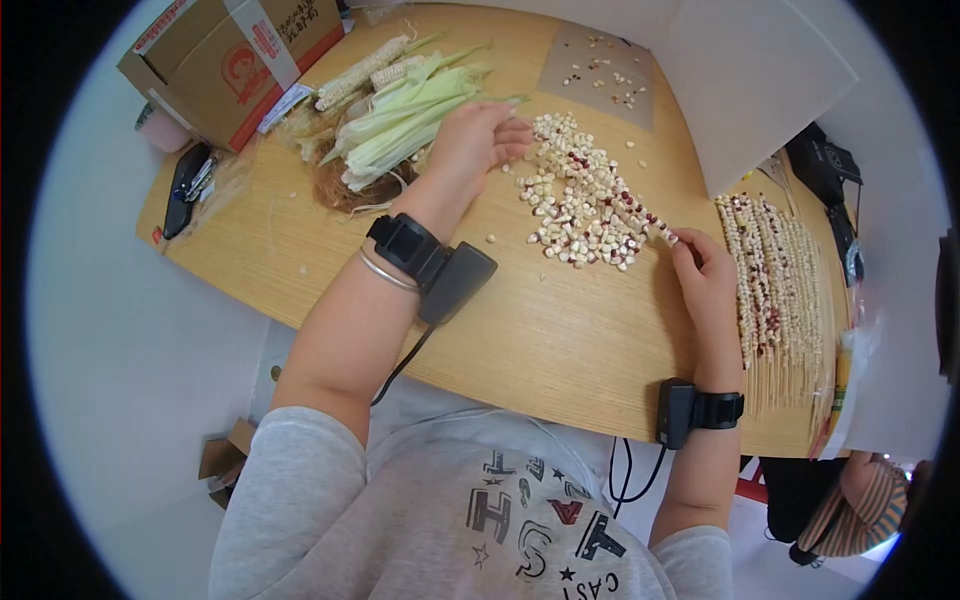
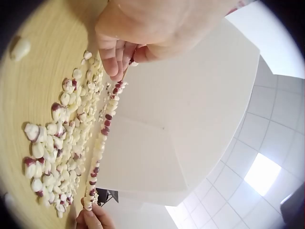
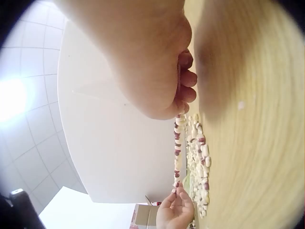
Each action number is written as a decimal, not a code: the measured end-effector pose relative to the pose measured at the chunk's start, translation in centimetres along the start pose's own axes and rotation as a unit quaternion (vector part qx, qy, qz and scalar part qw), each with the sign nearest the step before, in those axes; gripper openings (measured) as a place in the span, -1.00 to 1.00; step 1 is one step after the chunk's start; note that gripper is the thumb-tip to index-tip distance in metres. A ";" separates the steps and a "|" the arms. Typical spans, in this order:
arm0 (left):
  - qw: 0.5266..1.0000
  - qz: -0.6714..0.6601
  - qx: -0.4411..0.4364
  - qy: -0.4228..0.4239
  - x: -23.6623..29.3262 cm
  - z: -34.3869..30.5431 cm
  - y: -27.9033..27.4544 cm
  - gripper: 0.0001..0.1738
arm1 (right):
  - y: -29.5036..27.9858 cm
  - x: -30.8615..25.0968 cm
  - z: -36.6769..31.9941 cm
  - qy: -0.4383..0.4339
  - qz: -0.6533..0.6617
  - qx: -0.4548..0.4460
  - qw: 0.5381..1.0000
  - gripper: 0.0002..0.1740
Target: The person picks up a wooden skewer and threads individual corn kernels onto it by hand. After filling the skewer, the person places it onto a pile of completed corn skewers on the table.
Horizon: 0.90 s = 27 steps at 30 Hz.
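Observation:
A thin wooden skewer threaded with white and dark red corn kernels (image 2: 102,136) spans the space between the two hands, over a heap of loose kernels (image 1: 590,225). My right hand (image 1: 708,280) grips its near end between thumb and fingers. At its far end, my left hand (image 1: 475,145) pinches a dark red kernel (image 2: 132,62) at the skewer's tip, thumb against fingertips. In the right wrist view the row of kernels (image 3: 177,148) runs from the right hand to the left hand (image 3: 175,210).
Filled kernel skewers (image 1: 770,270) lie in rows at the right. Husks (image 1: 410,120) and bare cobs (image 1: 360,75) are piled at the back left beside a cardboard box (image 1: 235,65). A white panel (image 1: 750,90) stands behind; a grey sheet (image 1: 598,75) holds scattered kernels.

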<state>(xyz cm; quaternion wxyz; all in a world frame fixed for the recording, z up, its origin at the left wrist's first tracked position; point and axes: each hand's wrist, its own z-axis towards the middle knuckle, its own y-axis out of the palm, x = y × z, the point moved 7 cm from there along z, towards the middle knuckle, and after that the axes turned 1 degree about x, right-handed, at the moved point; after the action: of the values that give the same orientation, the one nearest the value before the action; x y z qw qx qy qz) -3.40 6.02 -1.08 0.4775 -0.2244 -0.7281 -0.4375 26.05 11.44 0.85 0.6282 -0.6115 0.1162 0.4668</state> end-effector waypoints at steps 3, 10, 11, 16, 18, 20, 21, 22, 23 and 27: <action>1.000 0.007 -0.005 0.013 0.5 0.1 0.2 -0.80 | 0.1 -0.1 0.2 -0.007 0.007 0.013 1.000 -0.80; 1.000 0.023 -0.012 0.007 0.2 0.0 0.5 -0.81 | 0.1 0.0 0.2 -0.011 0.013 0.014 1.000 -0.81; 1.000 0.021 -0.010 0.007 0.2 0.0 0.4 -0.81 | 0.1 -0.1 0.1 -0.014 0.021 0.018 1.000 -0.81; 1.000 0.018 -0.008 0.009 0.2 0.1 0.3 -0.80 | 0.1 -0.2 0.2 -0.014 0.004 0.014 1.000 -0.80; 1.000 0.019 -0.013 0.008 0.2 0.1 0.4 -0.80 | 0.1 -0.2 0.2 -0.009 0.004 0.013 1.000 -0.80; 0.999 0.024 -0.020 0.005 0.0 0.2 0.4 -0.81 | 0.0 -0.3 0.2 -0.012 -0.003 0.012 1.000 -0.80; 0.999 0.025 -0.020 0.005 0.0 0.3 0.4 -0.81 | 0.0 -0.3 0.2 -0.012 -0.003 0.012 1.000 -0.80; 0.999 0.026 -0.023 0.005 0.0 0.3 0.4 -0.81 | 0.0 -0.3 0.2 -0.013 -0.005 0.011 1.000 -0.80; 0.999 0.028 -0.026 0.006 0.0 0.3 0.4 -0.81 | 0.1 -0.2 0.2 -0.014 -0.006 0.010 1.000 -0.80; 1.000 0.017 -0.025 -0.001 0.2 0.1 0.6 -0.80 | 0.1 -0.4 0.2 -0.016 -0.001 0.010 1.000 -0.80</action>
<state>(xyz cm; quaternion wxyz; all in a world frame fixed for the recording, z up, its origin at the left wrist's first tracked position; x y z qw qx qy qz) -3.09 6.43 -0.66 0.4788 -0.2492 -0.7133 -0.4471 25.72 11.40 1.10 0.6367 -0.5980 0.1102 0.4742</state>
